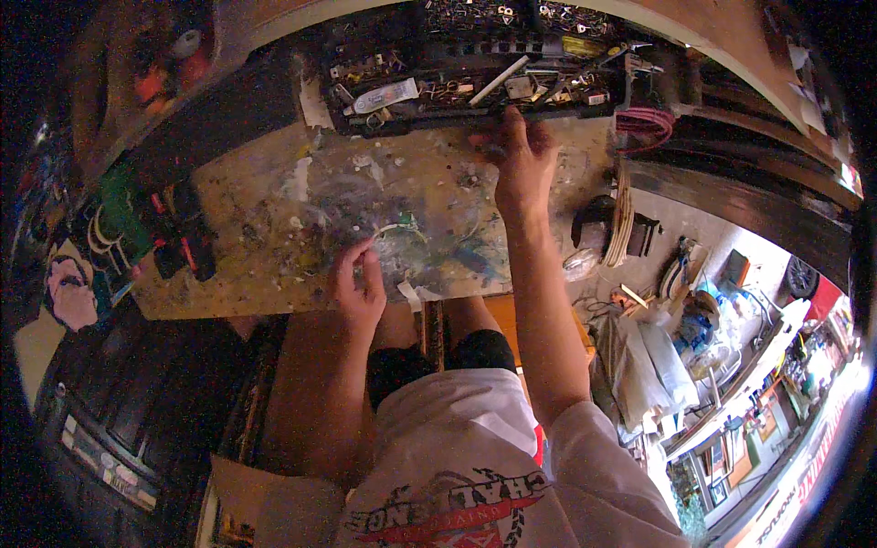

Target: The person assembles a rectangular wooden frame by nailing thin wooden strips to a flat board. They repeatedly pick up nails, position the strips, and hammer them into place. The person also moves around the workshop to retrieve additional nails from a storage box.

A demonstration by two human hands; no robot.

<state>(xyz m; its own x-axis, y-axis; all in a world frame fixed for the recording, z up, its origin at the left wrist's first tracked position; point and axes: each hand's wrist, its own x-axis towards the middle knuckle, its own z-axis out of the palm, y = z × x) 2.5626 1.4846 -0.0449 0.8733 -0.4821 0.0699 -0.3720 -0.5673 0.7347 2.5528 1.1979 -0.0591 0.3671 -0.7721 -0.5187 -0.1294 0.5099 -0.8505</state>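
My left hand (358, 288) is closed in a pinch above the near part of the paint-stained workbench (274, 265). Between its fingertips is one end of a thin, pale, curved wire-like strip (388, 227), with a small green bit (406, 219) close to its far end. My right hand (527, 173) reaches to the front rim of a black compartment tray (429, 121), thumb near the rim. Its other fingers are blurred, so whether they grip anything is unclear. Inside the tray lie a white tube (384, 96), a pale stick (499, 80) and many small metal parts.
Coiled pink cable (647, 126) hangs right of the tray. Dark red-marked tools (183, 237) and a green item (121, 210) stand at the bench's left end. A black case (137, 393) is at lower left. Plastic bags (649, 365) and clutter cover the floor at right.
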